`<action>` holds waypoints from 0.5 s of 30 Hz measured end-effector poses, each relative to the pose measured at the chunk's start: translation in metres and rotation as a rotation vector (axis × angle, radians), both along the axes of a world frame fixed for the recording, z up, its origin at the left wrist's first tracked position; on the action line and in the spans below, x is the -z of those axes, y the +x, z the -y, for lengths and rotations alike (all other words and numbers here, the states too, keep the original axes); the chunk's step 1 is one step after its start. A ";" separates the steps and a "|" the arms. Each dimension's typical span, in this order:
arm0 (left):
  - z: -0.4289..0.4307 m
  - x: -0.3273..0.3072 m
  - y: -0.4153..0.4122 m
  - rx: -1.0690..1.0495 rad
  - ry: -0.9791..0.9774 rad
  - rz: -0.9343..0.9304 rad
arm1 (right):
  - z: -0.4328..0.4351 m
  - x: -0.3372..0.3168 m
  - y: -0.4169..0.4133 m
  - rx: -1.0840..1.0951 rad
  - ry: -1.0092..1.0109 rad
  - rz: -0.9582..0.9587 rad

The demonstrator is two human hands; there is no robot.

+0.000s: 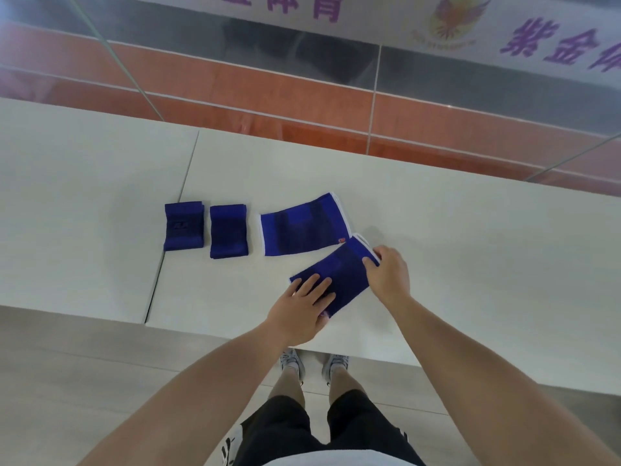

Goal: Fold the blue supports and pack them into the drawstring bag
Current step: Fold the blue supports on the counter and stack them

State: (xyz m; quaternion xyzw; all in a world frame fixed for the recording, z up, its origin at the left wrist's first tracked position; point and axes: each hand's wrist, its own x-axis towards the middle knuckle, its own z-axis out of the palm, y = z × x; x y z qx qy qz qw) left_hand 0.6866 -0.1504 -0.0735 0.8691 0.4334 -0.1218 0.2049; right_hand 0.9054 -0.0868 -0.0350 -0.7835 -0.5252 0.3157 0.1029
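Note:
Two folded blue supports lie side by side on the white table [470, 250]: one [183, 226] at the far left, the other [228, 231] just right of it. A longer unfolded blue support [304, 224] with white edges lies flat to their right. Nearer to me, a tilted blue support [341, 272] lies on the table. My left hand [300, 311] presses flat on its near end. My right hand [389, 275] pinches its white-edged far end. No drawstring bag is in view.
The table's near edge runs just above my feet, and a seam [168, 250] splits the tabletop beside the folded supports. An orange and grey floor lies past the far edge, with a white banner [504, 25] at the top.

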 end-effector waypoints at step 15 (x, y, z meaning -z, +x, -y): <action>0.007 0.003 -0.030 -0.263 -0.016 0.098 | 0.050 -0.001 -0.033 -0.613 0.358 0.069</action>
